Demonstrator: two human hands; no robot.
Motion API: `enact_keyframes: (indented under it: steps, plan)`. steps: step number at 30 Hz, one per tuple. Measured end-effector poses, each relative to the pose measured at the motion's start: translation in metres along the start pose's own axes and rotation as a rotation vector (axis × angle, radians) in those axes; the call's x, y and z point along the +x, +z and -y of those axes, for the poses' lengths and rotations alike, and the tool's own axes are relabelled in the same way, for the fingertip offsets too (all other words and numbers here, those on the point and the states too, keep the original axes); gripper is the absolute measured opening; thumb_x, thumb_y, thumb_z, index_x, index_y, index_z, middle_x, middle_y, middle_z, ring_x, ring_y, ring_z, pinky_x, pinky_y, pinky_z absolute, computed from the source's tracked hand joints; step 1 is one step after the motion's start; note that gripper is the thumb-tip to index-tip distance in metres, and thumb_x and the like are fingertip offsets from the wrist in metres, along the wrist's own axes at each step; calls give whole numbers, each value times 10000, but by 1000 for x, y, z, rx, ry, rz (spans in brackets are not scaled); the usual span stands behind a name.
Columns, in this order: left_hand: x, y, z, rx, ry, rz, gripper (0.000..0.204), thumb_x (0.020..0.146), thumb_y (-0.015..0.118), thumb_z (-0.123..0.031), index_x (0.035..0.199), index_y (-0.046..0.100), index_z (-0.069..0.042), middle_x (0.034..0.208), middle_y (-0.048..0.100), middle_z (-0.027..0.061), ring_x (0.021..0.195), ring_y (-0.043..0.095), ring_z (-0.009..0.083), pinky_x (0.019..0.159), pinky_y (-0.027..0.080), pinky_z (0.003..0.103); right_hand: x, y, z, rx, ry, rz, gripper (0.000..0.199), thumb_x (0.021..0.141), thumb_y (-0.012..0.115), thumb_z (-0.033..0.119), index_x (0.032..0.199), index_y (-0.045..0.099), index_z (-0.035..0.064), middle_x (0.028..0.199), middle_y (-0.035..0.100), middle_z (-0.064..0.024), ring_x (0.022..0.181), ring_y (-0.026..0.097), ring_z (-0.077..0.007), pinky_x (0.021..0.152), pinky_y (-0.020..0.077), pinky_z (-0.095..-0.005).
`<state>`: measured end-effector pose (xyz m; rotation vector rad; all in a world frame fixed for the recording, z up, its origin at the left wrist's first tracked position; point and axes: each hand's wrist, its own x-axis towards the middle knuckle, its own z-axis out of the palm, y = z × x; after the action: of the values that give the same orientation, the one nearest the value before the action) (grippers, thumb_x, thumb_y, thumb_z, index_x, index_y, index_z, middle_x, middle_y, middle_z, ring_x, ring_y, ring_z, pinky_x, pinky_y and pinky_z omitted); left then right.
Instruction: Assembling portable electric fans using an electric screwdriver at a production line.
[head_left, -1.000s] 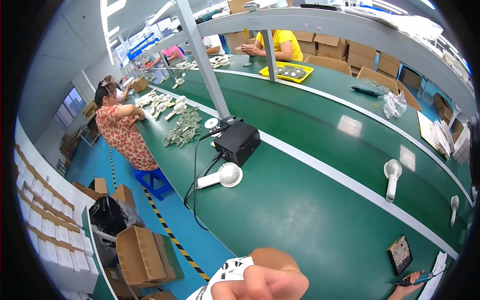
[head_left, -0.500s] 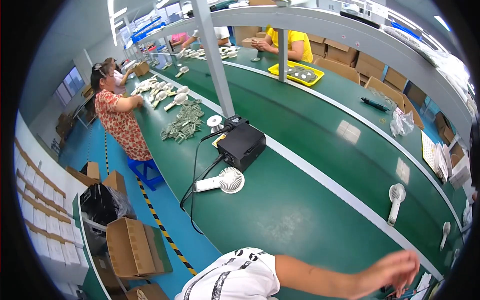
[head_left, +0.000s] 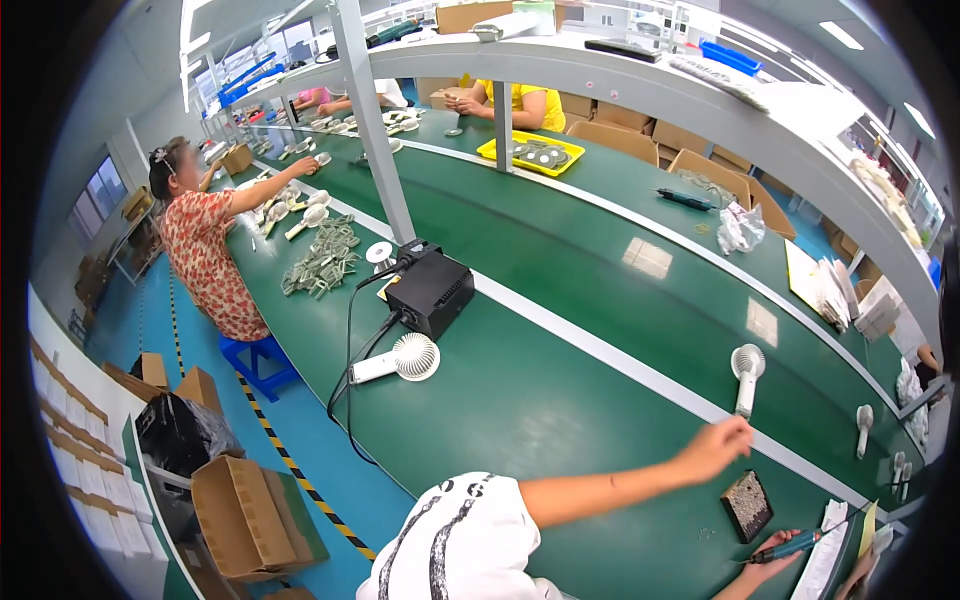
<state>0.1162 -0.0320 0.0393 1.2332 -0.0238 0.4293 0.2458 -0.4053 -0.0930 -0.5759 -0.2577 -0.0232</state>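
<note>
My left hand (head_left: 716, 450) reaches across the green bench, its fingers loosely bent and nothing visible in them. Its fingertips come close to the lower end of a white handheld fan (head_left: 746, 378) on the belt; I cannot tell whether they touch. At the lower right, my right hand (head_left: 772, 556) is closed around a teal and black electric screwdriver (head_left: 797, 544). Between my hands stands a small dark box of tiny metal parts (head_left: 746, 506), with a few loose bits beside it. Another white handheld fan (head_left: 412, 358) lies left of my arm, near a black power unit (head_left: 431, 293).
A pile of grey-green parts (head_left: 322, 258) and several fans lie farther left, where a person in a floral top (head_left: 212, 250) sits. Across the belt are a yellow tray (head_left: 530, 153) and another screwdriver (head_left: 685, 198). A grey post (head_left: 372, 130) rises from the bench.
My left hand has moved from the lower right, by the small box, up toward the fan on the belt. The box and screwdriver have come into clear sight. The seated person's arm now stretches out.
</note>
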Motion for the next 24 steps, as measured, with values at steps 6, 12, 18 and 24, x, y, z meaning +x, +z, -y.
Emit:
enact_keyframes:
  steps: [6,12,18,24]
  plan:
    - [-10,-69,61,414,191,-365,159,919,537,-171,928,583,-19,773,626,70,695,580,136,638,468,283,-6,27,-19,10,17,-124,409,979,410,269,1277,410,-11,1117,556,-106,849,543,-177,746,481,-274]
    - [-22,-70,65,219,203,-491,165,931,534,-173,936,594,-20,772,631,36,700,575,92,647,470,242,-7,26,-20,140,117,-37,348,933,434,202,1187,513,-23,1055,613,-115,792,578,-190,720,493,-311]
    - [-49,-35,60,311,152,-441,176,932,541,-192,942,588,-23,771,629,23,710,576,80,640,461,234,-18,63,19,-129,337,-294,355,917,453,389,942,584,60,810,606,-82,615,560,-198,495,479,-304]
    - [-96,-22,53,318,148,-389,135,923,524,-143,912,565,-15,736,604,33,679,563,109,640,462,269,-47,89,47,-1307,171,-194,391,903,579,264,1046,631,-96,935,661,-210,780,608,-342,755,500,-435]
